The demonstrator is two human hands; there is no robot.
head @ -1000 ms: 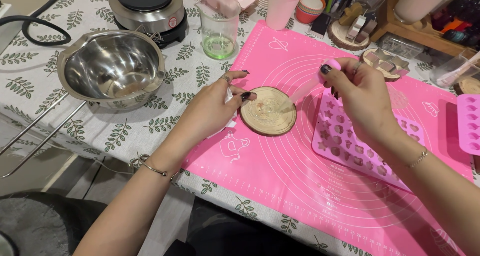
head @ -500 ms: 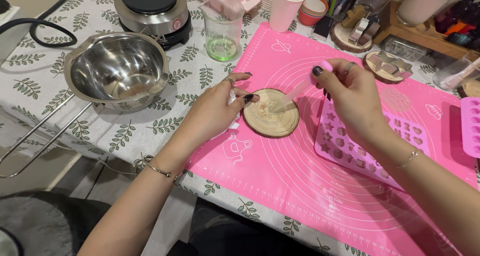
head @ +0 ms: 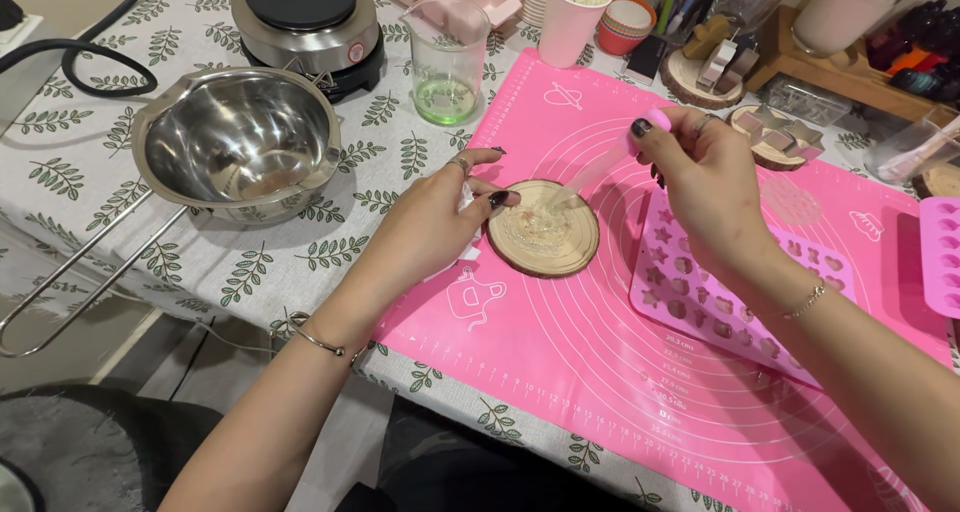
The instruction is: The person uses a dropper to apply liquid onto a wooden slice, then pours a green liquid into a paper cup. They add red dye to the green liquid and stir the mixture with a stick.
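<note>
On the pink silicone mat [head: 560, 372], the left hand [head: 435, 217] pinches the edge of the round wood slice [head: 543, 228]. The right hand [head: 700, 177] grips a clear dropper [head: 600, 167], its tip over the slice. Farther left stands a steel pot [head: 240, 142].
</note>
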